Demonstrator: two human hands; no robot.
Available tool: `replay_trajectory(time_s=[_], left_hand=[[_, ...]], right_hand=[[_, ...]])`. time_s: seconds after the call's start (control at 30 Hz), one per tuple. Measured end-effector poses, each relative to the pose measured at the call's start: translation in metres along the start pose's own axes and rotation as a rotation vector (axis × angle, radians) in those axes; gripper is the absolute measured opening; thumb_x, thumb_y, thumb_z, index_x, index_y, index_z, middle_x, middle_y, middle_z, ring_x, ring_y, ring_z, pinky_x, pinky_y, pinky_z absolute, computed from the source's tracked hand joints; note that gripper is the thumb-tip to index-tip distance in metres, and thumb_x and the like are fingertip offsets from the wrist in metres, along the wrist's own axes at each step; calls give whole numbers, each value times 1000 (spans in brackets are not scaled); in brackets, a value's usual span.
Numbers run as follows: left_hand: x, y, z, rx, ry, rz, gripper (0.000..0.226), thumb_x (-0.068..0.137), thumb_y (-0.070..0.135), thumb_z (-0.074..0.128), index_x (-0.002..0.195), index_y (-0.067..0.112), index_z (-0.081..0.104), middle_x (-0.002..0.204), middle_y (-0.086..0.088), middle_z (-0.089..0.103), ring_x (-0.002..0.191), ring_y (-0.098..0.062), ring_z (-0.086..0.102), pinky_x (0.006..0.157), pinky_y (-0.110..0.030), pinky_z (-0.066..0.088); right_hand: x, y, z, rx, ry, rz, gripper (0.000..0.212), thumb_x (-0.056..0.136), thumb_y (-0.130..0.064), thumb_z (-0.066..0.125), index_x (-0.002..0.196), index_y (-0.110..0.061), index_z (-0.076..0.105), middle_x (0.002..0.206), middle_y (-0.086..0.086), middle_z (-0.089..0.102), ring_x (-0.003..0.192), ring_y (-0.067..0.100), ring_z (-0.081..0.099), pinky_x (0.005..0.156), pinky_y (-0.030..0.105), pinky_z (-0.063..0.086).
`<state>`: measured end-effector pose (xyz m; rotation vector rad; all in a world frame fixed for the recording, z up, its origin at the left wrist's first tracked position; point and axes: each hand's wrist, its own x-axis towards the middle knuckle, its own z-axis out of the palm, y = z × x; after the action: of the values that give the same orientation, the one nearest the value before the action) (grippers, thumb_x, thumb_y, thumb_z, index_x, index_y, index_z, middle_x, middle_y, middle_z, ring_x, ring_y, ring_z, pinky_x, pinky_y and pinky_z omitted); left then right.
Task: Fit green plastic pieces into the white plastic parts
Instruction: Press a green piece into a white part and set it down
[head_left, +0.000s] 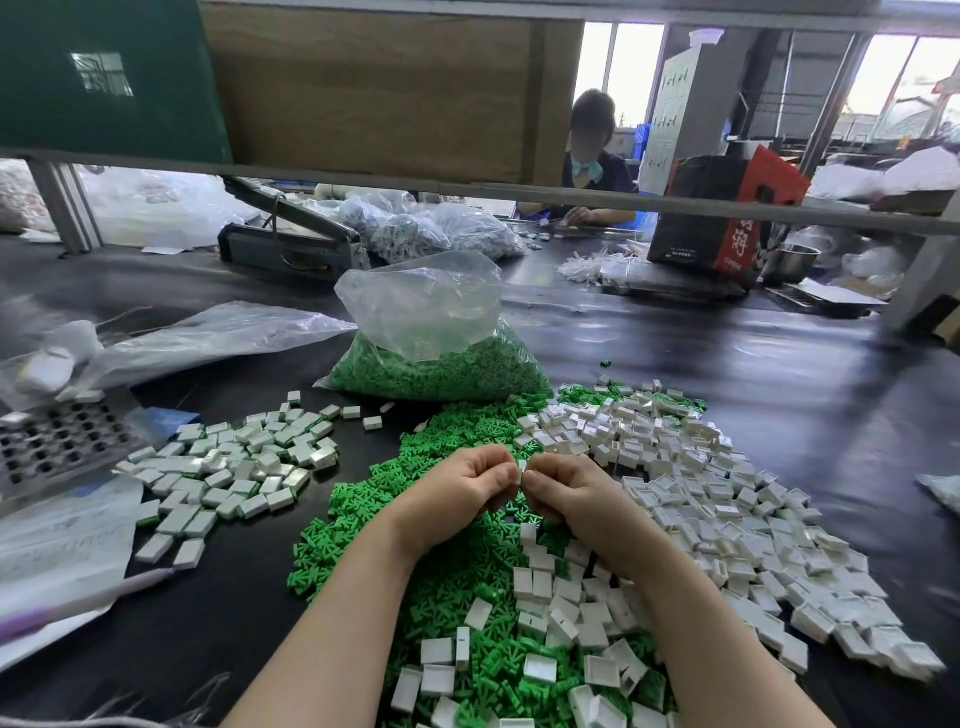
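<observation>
My left hand (464, 493) and my right hand (563, 493) meet fingertip to fingertip above the table's middle. Between them they pinch a small white plastic part (521, 466), mostly hidden by the fingers. Whether a green piece is in it I cannot tell. Under my wrists spreads a heap of loose green plastic pieces (374, 525). Empty white parts (727, 499) lie piled to the right and toward me. A pile of white parts with green showing inside (234, 462) lies to the left.
A clear bag of green pieces (436, 358) stands behind the heaps. At the left lie a perforated metal tray (57, 441), plastic bags and a paper sheet (62, 540). Across the dark table (779, 374) another person works beside a red and black box (727, 218).
</observation>
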<state>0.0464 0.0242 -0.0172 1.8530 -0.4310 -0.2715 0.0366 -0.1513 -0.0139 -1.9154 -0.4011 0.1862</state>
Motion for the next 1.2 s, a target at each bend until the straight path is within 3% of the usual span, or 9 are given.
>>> replay_trajectory(time_s=[0.17,0.33,0.43,0.53,0.73,0.9,1.03,1.2], left_hand=[[-2,3,-2,54,-29,-3,25,102,22,49,78,20,56,67,6,47,60,-7,39,56,-18,33],[-3,6,0,40,-16,4,22,102,18,49,81,16,56,67,7,48,61,-5,42,59,-16,36],[-2,7,1,34,16,28,21,102,18,49,85,8,55,72,-1,48,70,-16,44,68,-29,38],[0,8,2,93,88,89,21,102,19,49,87,7,56,73,-4,51,72,-19,49,71,-43,44],[3,7,5,199,181,197,14,101,20,51,89,16,58,73,2,57,68,-11,48,68,-35,45],[2,8,6,202,195,189,15,102,22,50,90,20,58,74,11,62,70,-8,53,71,-34,48],[2,10,5,84,174,133,23,104,17,45,85,12,57,71,-2,60,67,-14,53,71,-32,45],[-1,13,6,-82,126,85,27,105,18,41,83,7,53,68,-5,54,58,-8,50,59,-13,41]], right_hand=[[-1,-1,-2,-78,-26,-5,28,99,-15,53,72,-16,55,56,-11,41,54,8,34,53,23,29],[-2,0,-2,-66,-33,-12,28,100,-14,51,72,-17,54,57,-11,40,56,11,33,55,27,28],[1,1,0,-3,-4,2,22,101,-14,48,81,-7,55,56,-8,40,55,11,32,53,26,28],[3,1,1,38,40,36,27,102,-20,47,79,-9,54,51,-11,43,48,8,34,48,20,29],[1,-4,0,273,77,101,40,103,-34,44,72,-11,55,50,-5,42,42,8,33,42,16,29],[3,-4,-1,401,91,168,36,102,-30,43,72,-12,52,53,-1,40,44,11,31,41,20,24],[2,-2,-4,414,93,85,29,101,-24,48,74,-14,49,55,0,41,50,14,31,46,20,28],[3,-4,-2,300,148,-10,27,99,-22,52,75,-10,56,55,-5,44,47,7,34,47,16,31]])
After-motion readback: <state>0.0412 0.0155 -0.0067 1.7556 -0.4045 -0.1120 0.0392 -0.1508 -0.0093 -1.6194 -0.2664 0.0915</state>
